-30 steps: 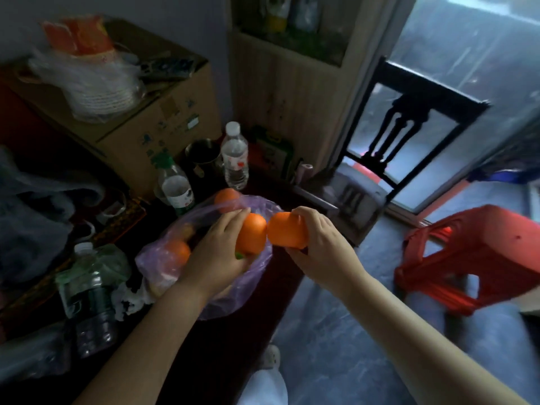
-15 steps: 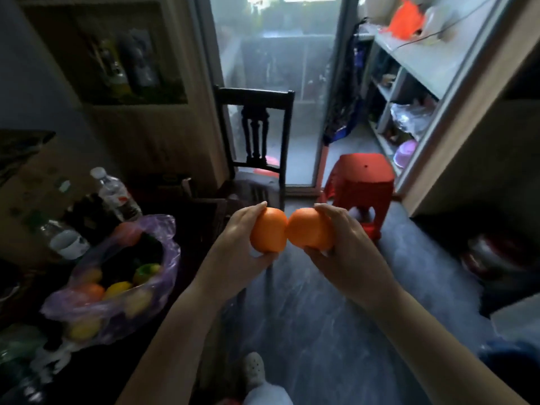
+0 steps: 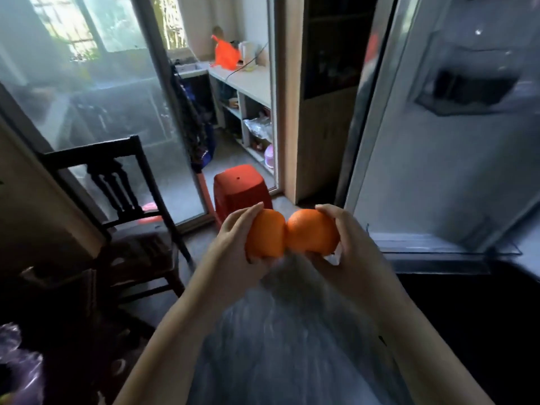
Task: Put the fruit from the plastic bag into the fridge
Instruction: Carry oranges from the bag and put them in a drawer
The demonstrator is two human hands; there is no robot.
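Each hand carries one fruit at chest height, mid-scene. The left hand is wrapped around a round, matte orange fruit, fingers over the top and thumb beneath. The right hand grips a second round orange fruit with dimpled skin in the same manner. The two fruits touch each other between the hands.

The translucent purple plastic bag sits at the near left corner, well apart from the hands; what remains in it cannot be read at this blur. The white fridge door stands at the right, apparently swung open, with a dark compartment edge below it. The fridge interior itself is not clearly visible.

Risks, as judged from this position:
- Both hands are occupied. If the door needs moving or a drawer needs pulling, no free hand is available, and shifting both fruits into one palm invites a drop.
- The fruits press together; a knock at the contact point could roll one out of its grip onto the grey floor.
- The dark wooden chair and red plastic stool stand near the walking path on the left and far side; a clipped foot could jolt the load.
- Motion blur suggests fast turning, which raises the chance of striking the door edge.
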